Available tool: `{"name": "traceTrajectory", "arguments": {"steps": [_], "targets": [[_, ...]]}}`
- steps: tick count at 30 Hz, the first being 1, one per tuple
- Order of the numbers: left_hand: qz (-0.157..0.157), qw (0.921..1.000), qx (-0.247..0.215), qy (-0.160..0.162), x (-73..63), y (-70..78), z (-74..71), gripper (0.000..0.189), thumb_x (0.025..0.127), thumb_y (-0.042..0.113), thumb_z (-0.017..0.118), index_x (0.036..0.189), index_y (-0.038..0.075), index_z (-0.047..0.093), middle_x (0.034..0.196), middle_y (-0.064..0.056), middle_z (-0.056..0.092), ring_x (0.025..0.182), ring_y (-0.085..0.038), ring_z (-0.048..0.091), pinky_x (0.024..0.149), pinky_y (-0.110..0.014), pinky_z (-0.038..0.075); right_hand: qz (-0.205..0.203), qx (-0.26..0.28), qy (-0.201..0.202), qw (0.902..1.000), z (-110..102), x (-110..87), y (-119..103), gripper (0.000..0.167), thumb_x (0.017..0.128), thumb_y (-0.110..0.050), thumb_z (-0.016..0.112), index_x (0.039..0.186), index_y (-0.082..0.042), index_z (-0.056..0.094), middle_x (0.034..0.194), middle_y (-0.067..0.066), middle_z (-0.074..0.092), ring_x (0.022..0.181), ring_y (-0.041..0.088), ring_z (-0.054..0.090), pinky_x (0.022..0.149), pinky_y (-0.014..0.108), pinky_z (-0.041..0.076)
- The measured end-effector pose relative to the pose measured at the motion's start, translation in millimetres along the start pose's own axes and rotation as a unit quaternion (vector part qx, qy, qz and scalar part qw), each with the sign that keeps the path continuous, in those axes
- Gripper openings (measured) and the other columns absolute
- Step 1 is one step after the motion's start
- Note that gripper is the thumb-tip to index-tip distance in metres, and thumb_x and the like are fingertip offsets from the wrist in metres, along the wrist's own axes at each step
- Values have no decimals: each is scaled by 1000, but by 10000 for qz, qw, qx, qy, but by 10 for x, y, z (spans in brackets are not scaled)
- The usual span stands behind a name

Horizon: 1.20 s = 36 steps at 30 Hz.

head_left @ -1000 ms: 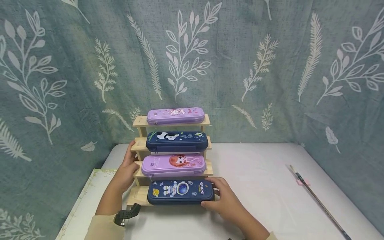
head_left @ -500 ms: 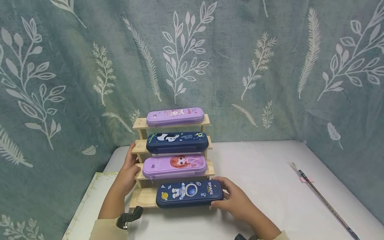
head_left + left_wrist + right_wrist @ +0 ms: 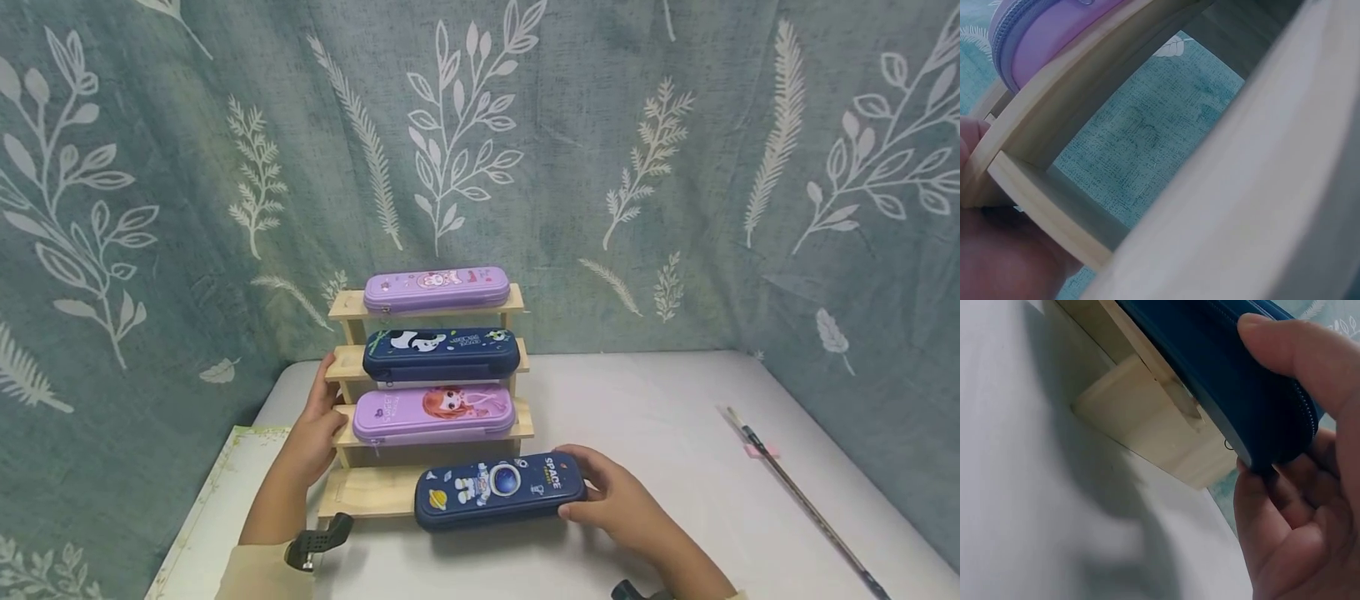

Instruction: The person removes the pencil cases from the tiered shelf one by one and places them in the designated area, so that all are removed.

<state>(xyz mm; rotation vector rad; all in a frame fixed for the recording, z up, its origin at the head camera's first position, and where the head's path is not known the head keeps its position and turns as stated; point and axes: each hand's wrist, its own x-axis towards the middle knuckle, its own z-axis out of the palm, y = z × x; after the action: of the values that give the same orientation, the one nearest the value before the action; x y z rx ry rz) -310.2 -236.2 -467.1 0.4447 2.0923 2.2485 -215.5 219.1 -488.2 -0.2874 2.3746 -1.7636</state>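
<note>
Space case [image 3: 498,492]: lower center of the frame, skewed over the right part of the lowest tier [image 3: 367,496], its right end projecting beyond the board; contact with the board cannot be confirmed.
Right hand [image 3: 615,500]: grips the right end of the case between thumb and fingers.
Left hand [image 3: 313,437]: lower left of center; grips the left side of the wooden stand [image 3: 347,303], thumb at the end of the second-lowest board.
Upper tiers: one case each, from top down: rabbit case [image 3: 437,289], panda case [image 3: 441,354], girl case [image 3: 433,414].
Brush [image 3: 806,506]: lower right of the frame, well apart from both hands.
Step in hand: judged to be shifting the space case at the lowest tier while the stand is braced; on or off cannot be determined.
Next move: appears to call for a firm right pinch, support against droop at the free left end, and a steady left brace.
</note>
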Motion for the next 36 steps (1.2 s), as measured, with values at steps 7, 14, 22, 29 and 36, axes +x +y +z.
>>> {"name": "traceTrajectory", "arguments": {"steps": [7, 14, 22, 29, 36], "targets": [[-35, 10000, -26, 56, 8, -18, 9, 103, 94, -14, 29, 162, 57, -2, 177, -5, -11, 161, -42, 3, 97, -25, 53, -68, -2, 7, 10000, -114, -114, 52, 89, 75, -17, 91, 154, -14, 50, 155, 16, 53, 148, 38, 45, 106, 21, 48], [-156, 9993, -335, -77, -17, -2, 25, 103, 94, -13, 28, 161, 60, -2, 176, -5, -15, 161, -42, 1, 99, -24, 52, 92, 163, 173, 9997, -245, -248, 96, 92, 74, -15, 91, 155, -15, 49, 161, 18, 46, 151, 39, 40, 106, 19, 46], [-114, 9981, -588, -124, -33, 8, 4, 104, 95, -15, 26, 161, 61, -1, 176, -6, -17, 159, -45, 8, 92, -28, 57, 195, 163, 65, 9997, -458, -344, 127, 94, 77, -20, 91, 158, -12, 44, 166, 20, 37, 151, 42, 39, 105, 21, 48], [-125, 9985, -532, -57, -6, 14, 15, 104, 94, -14, 27, 160, 63, 1, 176, -6, -16, 160, -43, 7, 93, -28, 57, 299, -87, 302, 9991, -618, -439, 177, 94, 80, -24, 89, 160, -15, 41, 169, 22, 30, 152, 43, 35, 106, 23, 48], [-147, 9986, -511, -14, -34, -11, -1, 104, 94, -14, 26, 160, 64, 2, 176, -6, -17, 160, -44, 5, 97, -28, 55, 244, -1, 217, 9995, -766, -508, 231, 94, 86, -22, 84, 164, -11, 32, 171, 24, 21, 149, 23, 45, 102, 15, 47]]}}
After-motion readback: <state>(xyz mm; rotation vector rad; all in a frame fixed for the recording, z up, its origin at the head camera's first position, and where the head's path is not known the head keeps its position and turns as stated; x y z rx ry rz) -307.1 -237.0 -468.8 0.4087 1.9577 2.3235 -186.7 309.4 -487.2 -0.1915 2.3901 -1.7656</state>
